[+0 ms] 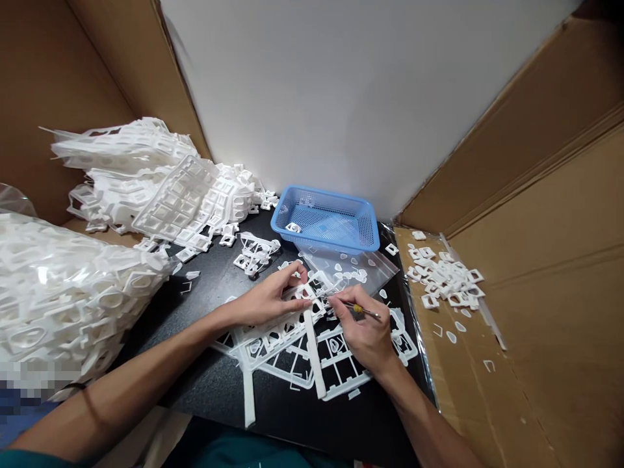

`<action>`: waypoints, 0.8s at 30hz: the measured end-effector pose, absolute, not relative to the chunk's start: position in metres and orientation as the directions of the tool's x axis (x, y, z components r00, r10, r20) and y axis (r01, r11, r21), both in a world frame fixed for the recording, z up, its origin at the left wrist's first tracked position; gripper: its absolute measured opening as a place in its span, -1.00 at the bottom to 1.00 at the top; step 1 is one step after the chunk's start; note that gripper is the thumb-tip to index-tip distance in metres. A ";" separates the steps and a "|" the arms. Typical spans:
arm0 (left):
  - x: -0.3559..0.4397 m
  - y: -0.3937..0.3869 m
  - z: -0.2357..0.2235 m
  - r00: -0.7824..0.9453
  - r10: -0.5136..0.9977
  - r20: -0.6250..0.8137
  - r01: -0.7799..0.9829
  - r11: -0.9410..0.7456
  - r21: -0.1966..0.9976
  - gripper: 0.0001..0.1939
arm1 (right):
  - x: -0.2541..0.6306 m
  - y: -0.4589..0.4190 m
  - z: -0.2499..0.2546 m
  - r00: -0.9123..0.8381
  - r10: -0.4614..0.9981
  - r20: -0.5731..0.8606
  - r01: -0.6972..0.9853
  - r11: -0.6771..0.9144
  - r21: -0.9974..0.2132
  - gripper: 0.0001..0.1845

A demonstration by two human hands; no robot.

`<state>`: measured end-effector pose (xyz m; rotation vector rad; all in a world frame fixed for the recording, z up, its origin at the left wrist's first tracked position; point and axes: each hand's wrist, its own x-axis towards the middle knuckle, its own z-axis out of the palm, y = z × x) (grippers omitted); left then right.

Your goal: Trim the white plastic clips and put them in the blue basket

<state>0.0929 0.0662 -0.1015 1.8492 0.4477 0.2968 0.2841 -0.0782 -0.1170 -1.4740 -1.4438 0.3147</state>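
Note:
My left hand [273, 296] grips the upper edge of a white plastic sheet of joined square parts [280, 335] between thumb and fingers. My right hand [365, 328] is closed on a thin metal tool with a yellow band [359, 309]. The tool's tip is close to the sheet, beside my left fingertips; its exact contact is too small to make out. Beneath the sheet lie white lattice frames [341, 370], and two flat white strips, one a long strip [314, 357], stick out toward me. Small loose cut-out pieces [351, 276] are scattered just beyond my hands.
Behind my hands stands a blue basket [326, 247] with a white part in it. White sheets [180, 195] are heaped at the back left, near a bulging clear bag [73, 292] of parts. Loose white parts [448, 279] lie on cardboard at right. Cardboard walls [550, 195] flank the black table.

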 end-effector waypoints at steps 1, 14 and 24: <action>0.093 0.066 -0.101 0.896 0.443 -0.042 0.157 -0.227 0.961 -0.59 | 0.284 -0.078 -0.117 0.249 0.859 0.448 0.610 0.220 -0.761 -0.84; 0.096 0.070 -0.104 0.896 0.441 0.050 0.129 -0.367 0.921 -0.67 | 0.291 -0.081 -0.117 0.314 0.815 0.487 0.518 0.282 -0.807 -0.91; 0.096 0.070 -0.111 0.886 0.455 0.084 0.083 -0.335 0.939 -0.69 | 0.273 -0.071 -0.120 0.396 0.844 0.362 0.378 0.209 -0.902 -0.90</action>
